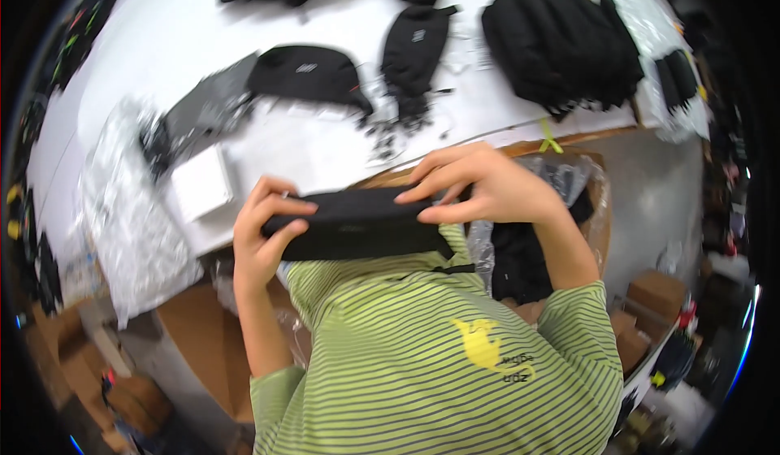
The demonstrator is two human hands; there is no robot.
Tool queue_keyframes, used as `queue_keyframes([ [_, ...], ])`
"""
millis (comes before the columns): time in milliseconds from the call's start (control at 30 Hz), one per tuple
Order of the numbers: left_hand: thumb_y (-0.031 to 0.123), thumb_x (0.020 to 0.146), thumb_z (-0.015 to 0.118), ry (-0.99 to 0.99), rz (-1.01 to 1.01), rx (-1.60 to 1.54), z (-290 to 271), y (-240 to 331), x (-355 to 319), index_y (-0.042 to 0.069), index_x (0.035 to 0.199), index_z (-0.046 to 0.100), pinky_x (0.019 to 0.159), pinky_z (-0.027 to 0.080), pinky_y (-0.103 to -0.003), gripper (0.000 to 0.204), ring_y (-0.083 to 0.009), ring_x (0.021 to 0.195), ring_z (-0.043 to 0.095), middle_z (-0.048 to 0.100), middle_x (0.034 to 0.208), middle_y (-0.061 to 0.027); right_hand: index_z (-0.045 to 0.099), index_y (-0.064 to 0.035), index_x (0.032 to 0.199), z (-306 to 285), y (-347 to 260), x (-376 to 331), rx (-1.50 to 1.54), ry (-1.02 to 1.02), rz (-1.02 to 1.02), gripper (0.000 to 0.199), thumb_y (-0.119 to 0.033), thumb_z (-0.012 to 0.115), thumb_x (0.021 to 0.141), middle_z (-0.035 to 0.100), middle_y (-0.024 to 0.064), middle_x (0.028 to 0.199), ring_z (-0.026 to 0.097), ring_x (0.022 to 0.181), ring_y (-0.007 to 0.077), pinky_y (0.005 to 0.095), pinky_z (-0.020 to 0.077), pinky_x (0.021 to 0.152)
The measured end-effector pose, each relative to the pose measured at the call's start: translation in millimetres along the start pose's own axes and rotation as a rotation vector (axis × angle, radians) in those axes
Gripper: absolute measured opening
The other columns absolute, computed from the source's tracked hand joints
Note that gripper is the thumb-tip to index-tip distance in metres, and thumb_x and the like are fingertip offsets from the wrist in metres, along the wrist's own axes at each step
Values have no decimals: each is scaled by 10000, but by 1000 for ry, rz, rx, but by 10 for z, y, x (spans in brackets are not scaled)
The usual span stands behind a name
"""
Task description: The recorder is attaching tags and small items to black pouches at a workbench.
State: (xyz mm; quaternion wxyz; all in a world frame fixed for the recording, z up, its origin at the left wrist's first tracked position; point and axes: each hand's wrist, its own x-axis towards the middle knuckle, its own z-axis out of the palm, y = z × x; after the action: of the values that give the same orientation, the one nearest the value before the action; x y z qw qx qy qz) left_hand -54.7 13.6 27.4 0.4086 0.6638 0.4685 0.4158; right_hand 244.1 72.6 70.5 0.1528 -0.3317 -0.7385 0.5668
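Left hand [264,229] and right hand [481,185] are clamping fingers on opposite ends of a black fabric pouch [353,223], white box [201,184] sitting at left, curved black bag [305,75] lying farther off

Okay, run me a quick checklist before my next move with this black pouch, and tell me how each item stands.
1. Left hand on the black pouch: ok, at its left end.
2. Right hand on it: ok, at its right end.
3. Strap tucked away: not ok, sticking out below the right end.
4. Table tidy: not ok, small black pieces lie scattered.
5. Pouch contents: cannot tell, inside hidden.
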Motion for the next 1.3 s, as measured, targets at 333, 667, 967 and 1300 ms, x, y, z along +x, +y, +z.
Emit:
queue_keyframes([
  [333, 135, 620, 834, 45, -174, -77, 512, -8, 323, 80, 1435, 176, 878, 451, -341, 1049, -219, 1034, 538, 272, 1435, -119, 701, -58, 1053, -397, 15, -295, 45, 358, 49, 247, -82, 681, 808, 663, 52, 956, 598, 767, 66, 188, 490, 614],
  [667, 62, 859, 591, 225, -269, -41, -62, -382, 76, 35, 1243, 506, 857, 451, -282, 395, -164, 968, 579, 537, 1250, -103, 694, -136, 1085, -2065, 358, -1073, -882, 1529, -142, 274, -187, 710, 816, 647, 19, 998, 601, 776, 102, 224, 478, 689],
  [967, 331, 850, 637, 423, -231, 1175, -533, -735, -79, 46, 1350, 416, 1061, 277, -454, 617, -381, 1260, 383, 412, 1369, -213, 686, -190, 1045, -2342, 813, -908, -1355, 1392, 173, 242, -188, 646, 806, 557, 83, 1176, 544, 1061, 277, 370, 453, 913],
  [1300, 238, 915, 572, 470, -299, 817, -537, -704, -200, 25, 1231, 567, 980, 393, -376, 381, -330, 1143, 542, 595, 1202, -185, 621, -91, 865, -427, 998, 60, -650, 369, 193, 112, -121, 677, 773, 563, 50, 812, 578, 682, 207, 313, 467, 637],
])
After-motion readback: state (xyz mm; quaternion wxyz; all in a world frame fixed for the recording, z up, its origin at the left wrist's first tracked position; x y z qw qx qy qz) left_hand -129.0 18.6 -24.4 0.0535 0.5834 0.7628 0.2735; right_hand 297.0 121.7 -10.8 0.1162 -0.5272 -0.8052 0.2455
